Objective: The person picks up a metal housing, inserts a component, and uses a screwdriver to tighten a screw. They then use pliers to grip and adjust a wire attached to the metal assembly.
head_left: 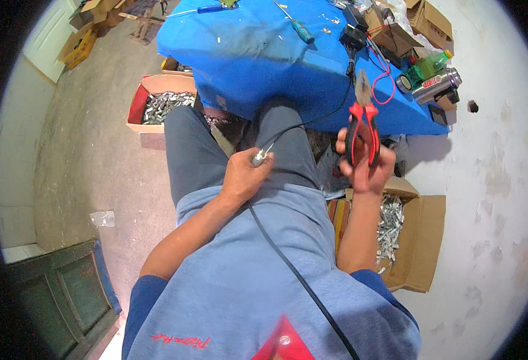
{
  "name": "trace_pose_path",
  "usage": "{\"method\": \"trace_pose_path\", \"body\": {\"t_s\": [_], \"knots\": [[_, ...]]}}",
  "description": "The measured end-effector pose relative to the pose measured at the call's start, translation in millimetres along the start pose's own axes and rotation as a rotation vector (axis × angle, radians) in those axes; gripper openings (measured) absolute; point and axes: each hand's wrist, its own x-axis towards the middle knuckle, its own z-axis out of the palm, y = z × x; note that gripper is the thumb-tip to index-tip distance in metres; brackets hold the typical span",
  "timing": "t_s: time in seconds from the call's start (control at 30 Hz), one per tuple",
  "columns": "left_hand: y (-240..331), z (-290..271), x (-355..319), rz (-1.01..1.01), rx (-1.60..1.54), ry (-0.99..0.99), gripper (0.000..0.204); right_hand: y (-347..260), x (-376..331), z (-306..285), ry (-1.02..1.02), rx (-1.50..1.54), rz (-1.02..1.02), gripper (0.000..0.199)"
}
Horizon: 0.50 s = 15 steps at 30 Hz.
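My left hand is closed over my lap, pinching a small silvery cylindrical part with a whitish piece and a thin pale strand at its top. Most of this part is hidden by my fingers. A thin black cable runs from the table side to it. My right hand holds a pair of pliers with red and black handles, jaws pointing up toward the table. The pliers are apart from the small part, and their handles are spread a little.
A blue-covered table stands ahead, with a teal-handled screwdriver, black adapters, a red wire loop, a steel flask and a green bottle. Boxes of small metal parts stand left and right. Another black cable crosses my shirt.
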Motion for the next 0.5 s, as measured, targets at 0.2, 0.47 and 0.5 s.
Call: {"method": "trace_pose_path", "body": {"t_s": [0.2,0.47,0.5], "knots": [[-1,3,1,0.127,0.097,0.011,0.042,4,-41,22,-0.018,0.052,0.075,0.084],[-3,4,0,0.170,0.131,0.043,0.041,28,-58,63,0.054,-0.291,-0.020,0.078],[0,4,-1,0.170,0.120,0.040,0.040,31,-59,64,0.061,-0.252,0.062,0.077]]}}
